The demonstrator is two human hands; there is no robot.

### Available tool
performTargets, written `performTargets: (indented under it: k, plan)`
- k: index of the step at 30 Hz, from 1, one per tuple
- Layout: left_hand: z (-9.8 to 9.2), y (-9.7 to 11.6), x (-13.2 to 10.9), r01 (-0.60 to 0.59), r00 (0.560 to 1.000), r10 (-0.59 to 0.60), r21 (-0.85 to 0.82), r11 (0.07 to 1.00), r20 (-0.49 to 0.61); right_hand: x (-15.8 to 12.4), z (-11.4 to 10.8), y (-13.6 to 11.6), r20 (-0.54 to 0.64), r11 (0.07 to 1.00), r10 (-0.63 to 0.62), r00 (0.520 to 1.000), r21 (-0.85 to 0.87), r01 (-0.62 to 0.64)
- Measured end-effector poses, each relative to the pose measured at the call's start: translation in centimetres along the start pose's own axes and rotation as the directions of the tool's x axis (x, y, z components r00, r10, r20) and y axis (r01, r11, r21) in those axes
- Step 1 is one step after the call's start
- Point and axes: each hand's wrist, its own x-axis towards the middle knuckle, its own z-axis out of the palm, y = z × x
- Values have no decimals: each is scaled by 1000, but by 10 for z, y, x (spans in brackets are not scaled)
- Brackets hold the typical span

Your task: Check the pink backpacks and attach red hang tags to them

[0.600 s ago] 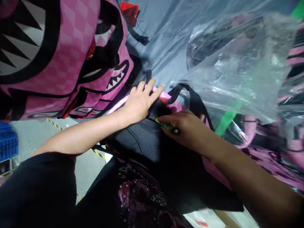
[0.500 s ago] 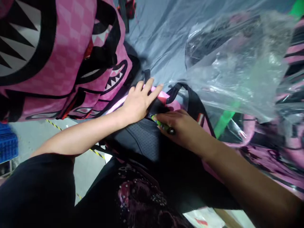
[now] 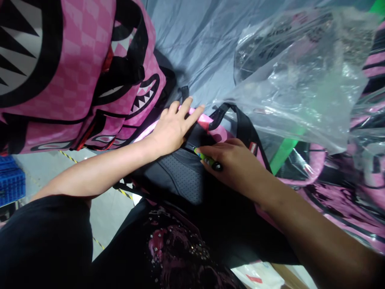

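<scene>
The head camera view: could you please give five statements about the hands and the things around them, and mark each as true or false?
1. The right hand holds a slim green tool with a black end. True.
2. The left hand is closed around a second tool. False: the left hand is spread on the black padded bag with pink edging.
3. The large pink checked bag with printed teeth is at the picture's right. False: the large pink checked bag is at the upper left.
4. Clear, wrinkled plastic wrapping is at the upper right. True.
5. The plastic crate at the left edge is yellow. False: the plastic crate is blue.
</scene>
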Motion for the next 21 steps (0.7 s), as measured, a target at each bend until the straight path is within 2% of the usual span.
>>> performTargets:
  k: [5, 9, 11, 13, 16, 21]
  plan:
    - [-1, -8, 2, -19, 999, 21, -36, 999, 49, -5, 5, -2, 7, 997, 42, 999, 59, -42]
    - [-1, -31, -1, -49, 980, 53, -26, 998, 191, -9, 12, -10, -57, 984, 39, 998, 177, -29]
    - [-1, -40, -7, -2, 962, 3, -4, 1000, 273, -7, 16, -17, -89, 977, 29, 996, 213, -9]
    - [-1, -42, -14, 63, 948, -75, 47, 997, 311, -3, 19, -25, -100, 976, 34, 994, 216, -11]
    - [1, -40, -22, 112, 954, -140, 118, 987, 267, 2, 20, -31, -87, 981, 63, 994, 187, -46]
    - [6, -45, -32, 10, 992, -9, -8, 1000, 126, 1, 16, -29, -93, 987, 70, 993, 151, -55]
